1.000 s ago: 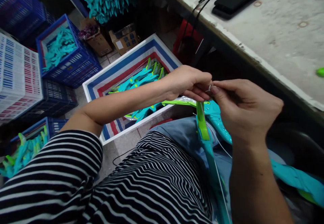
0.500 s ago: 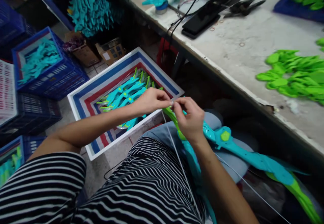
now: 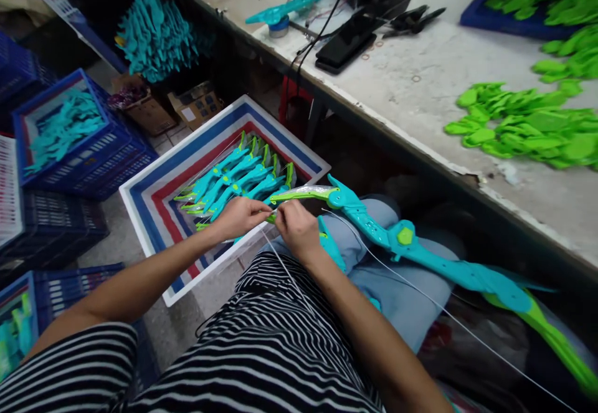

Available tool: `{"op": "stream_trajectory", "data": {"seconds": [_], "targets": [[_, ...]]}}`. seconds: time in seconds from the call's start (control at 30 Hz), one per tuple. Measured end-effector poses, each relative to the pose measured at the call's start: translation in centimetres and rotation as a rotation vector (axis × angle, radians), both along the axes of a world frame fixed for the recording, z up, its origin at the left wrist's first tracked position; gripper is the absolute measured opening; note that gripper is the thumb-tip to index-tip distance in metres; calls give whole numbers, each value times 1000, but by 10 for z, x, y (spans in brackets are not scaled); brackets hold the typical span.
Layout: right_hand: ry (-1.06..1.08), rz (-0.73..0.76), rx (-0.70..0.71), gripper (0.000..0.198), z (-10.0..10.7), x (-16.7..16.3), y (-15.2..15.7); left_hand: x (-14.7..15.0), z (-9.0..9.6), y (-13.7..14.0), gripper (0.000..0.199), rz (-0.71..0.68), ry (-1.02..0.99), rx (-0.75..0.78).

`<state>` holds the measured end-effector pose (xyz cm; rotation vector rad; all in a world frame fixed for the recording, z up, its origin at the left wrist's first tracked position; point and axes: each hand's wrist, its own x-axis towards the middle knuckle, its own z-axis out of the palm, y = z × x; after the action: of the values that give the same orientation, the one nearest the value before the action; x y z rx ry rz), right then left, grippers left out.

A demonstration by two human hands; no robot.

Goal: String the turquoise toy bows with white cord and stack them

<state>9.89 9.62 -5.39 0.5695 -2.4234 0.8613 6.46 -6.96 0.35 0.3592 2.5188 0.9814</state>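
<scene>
Above my lap, my left hand (image 3: 242, 217) and my right hand (image 3: 298, 229) meet fingertip to fingertip, both closed in a pinch. A thin white string (image 3: 286, 263) runs down from my left fingertips. A small green tip shows between the hands; my right fingers are over it and hide most of it. It seems to belong to a turquoise toy bow (image 3: 332, 246) partly hidden under my right forearm. Another toy bow (image 3: 374, 229), turquoise with green limbs, lies across my knees, its near green end just above my right hand. A loose white string (image 3: 415, 298) hangs below it.
A white-rimmed crate (image 3: 161, 276) with a striped lining holds several toy bows (image 3: 238, 176). On the workbench (image 3: 402, 108) are green parts (image 3: 527, 123), a black phone (image 3: 346, 48) and cables. Blue crates (image 3: 84, 157) stand at left, beside hanging turquoise parts (image 3: 156, 36).
Both hands have moved left and slightly down, still pinched together. The green limb of the bow across my knees now shows beyond my right hand. The view has shifted a little.
</scene>
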Motion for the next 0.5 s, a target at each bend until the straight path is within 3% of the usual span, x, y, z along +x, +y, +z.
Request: {"op": "stream_trajectory", "data": {"seconds": [0.1, 0.23, 0.3, 0.37, 0.5], "targets": [[-60, 29, 55, 19, -3, 9, 28, 15, -24, -18, 25, 33, 45, -53], [-122, -318, 219, 18, -8, 29, 109, 18, -37, -41, 26, -21, 21, -39], [-190, -439, 357, 22, -15, 39, 144, 11, -28, -45, 27, -86, -9, -59], [-260, -461, 456, 32, -24, 46, 165, 2, -8, -39, 27, -177, -26, -103], [-362, -447, 556, 45, -35, 48, 172, -14, 39, 3, 31, -290, 167, -218]]}}
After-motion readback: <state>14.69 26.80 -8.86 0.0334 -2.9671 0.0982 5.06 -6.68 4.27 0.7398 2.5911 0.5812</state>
